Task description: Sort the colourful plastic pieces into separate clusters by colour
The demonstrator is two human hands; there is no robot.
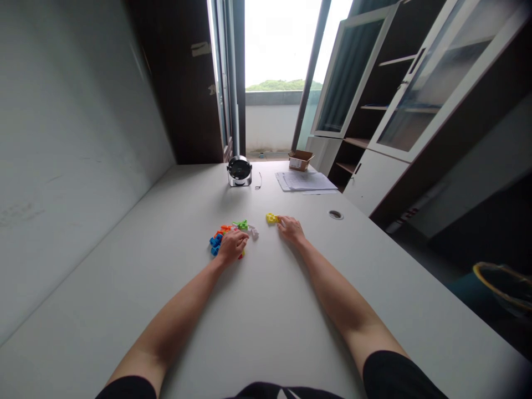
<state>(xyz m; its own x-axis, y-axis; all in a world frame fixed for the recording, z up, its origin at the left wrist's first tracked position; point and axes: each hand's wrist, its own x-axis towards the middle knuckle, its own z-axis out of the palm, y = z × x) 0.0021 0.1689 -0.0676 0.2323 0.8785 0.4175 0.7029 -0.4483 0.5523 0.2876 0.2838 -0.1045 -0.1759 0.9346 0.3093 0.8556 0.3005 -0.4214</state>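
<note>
A small heap of coloured plastic pieces lies on the white table (266, 310): blue pieces (215, 242), an orange piece (224, 228), a green piece (241, 224) and a white piece (254, 233). My left hand (231, 244) rests palm down on the heap, fingers curled over it; what they grip is hidden. A yellow piece (271, 218) lies apart to the right. My right hand (291, 228) lies beside it, fingertips touching its right end.
At the table's far end stand a small black-and-silver fan (239, 170), a stack of papers (305, 181) and an open cardboard box (300, 160). A cable hole (336, 214) sits near the right edge. Glass-door cabinets (399, 100) line the right side.
</note>
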